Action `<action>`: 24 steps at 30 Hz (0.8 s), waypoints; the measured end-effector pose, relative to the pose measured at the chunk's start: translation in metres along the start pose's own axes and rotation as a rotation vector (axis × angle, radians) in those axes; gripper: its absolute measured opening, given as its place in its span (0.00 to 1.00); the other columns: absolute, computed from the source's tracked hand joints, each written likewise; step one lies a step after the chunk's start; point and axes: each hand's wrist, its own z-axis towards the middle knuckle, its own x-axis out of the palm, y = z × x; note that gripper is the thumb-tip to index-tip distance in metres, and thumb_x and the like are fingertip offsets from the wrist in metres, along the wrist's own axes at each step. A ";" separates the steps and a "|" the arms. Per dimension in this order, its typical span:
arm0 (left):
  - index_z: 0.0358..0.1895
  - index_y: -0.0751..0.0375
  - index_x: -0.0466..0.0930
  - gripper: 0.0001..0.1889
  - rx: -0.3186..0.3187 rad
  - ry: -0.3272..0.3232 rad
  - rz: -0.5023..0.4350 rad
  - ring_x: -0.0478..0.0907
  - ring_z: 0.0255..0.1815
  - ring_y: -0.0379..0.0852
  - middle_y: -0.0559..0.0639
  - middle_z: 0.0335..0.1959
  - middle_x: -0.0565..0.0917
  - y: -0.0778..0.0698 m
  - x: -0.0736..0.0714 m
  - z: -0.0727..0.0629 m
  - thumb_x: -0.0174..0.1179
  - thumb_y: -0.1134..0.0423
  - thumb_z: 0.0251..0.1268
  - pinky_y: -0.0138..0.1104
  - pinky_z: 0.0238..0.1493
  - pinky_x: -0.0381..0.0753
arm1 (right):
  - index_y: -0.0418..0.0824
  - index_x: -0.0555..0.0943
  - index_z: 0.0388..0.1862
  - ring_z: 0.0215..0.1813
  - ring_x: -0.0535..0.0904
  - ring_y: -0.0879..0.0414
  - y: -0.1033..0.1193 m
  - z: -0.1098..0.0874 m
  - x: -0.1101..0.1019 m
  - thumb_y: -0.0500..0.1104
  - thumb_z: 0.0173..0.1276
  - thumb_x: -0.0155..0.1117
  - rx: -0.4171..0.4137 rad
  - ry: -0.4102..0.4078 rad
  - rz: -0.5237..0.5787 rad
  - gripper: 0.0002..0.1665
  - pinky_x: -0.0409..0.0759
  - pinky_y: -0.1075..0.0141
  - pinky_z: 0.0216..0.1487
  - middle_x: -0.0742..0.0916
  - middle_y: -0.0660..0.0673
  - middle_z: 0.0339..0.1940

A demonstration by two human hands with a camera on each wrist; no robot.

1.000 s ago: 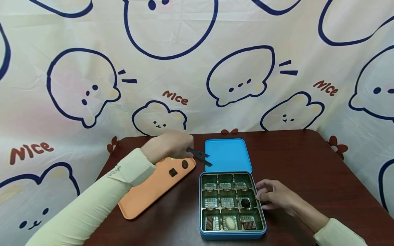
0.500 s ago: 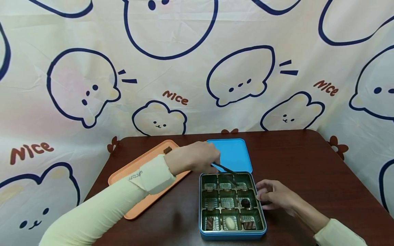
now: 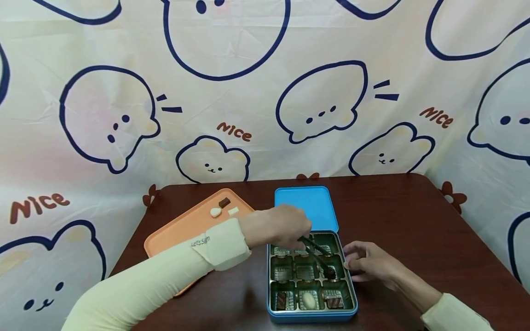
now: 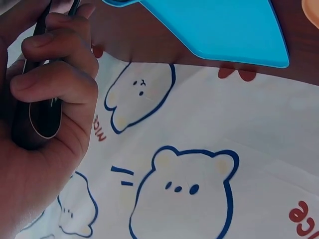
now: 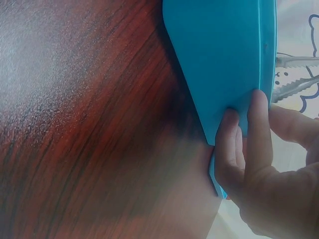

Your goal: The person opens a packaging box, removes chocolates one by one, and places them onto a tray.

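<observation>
My left hand (image 3: 287,225) grips black tongs (image 3: 316,257) above the chocolate box (image 3: 312,318), a blue tin with a gold compartment insert. The tong tips stand apart, one right at a dark round chocolate (image 3: 330,273) in the middle row's right compartment. In the front row lie a striped brown chocolate (image 3: 281,301), a white oval chocolate (image 3: 308,300) and another brown chocolate (image 3: 333,303). My right hand (image 3: 370,262) holds the tin's right side, fingertips on the outer wall and thumb at the rim, as the right wrist view shows.
The tin's blue lid (image 3: 304,197) lies folded back behind it. To the left, an orange tray (image 3: 178,232) bears a brown chocolate (image 3: 224,202), a white round one (image 3: 216,212) and a white flat one (image 3: 233,211); my left arm hides part of it. A printed cloth (image 3: 265,101) hangs behind the table.
The left hand has moved right and nearer with the tongs, from beside the tray to over the tin, and the tips have dropped toward the dark chocolate. The right hand has stayed put.
</observation>
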 end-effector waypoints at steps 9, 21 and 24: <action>0.44 0.47 0.87 0.11 0.012 0.031 0.082 0.75 0.24 0.35 0.40 0.36 0.86 -0.013 0.009 0.011 0.62 0.47 0.69 0.27 0.27 0.72 | 0.25 0.67 0.64 0.43 0.83 0.52 0.001 0.001 0.001 0.32 0.67 0.60 0.007 -0.006 0.002 0.28 0.86 0.53 0.41 0.82 0.37 0.44; 0.31 0.49 0.81 0.10 0.002 0.032 0.128 0.69 0.18 0.37 0.42 0.18 0.73 -0.029 0.011 0.019 0.63 0.50 0.69 0.29 0.22 0.68 | 0.24 0.66 0.64 0.43 0.82 0.52 0.000 0.000 0.000 0.31 0.67 0.60 0.002 0.004 0.003 0.28 0.86 0.53 0.41 0.82 0.38 0.43; 0.34 0.49 0.83 0.08 0.008 0.022 0.132 0.71 0.20 0.37 0.42 0.20 0.75 -0.031 0.012 0.022 0.64 0.51 0.69 0.29 0.22 0.68 | 0.24 0.66 0.64 0.43 0.82 0.52 0.001 0.000 0.000 0.32 0.67 0.59 0.004 0.007 0.003 0.28 0.86 0.54 0.41 0.82 0.38 0.43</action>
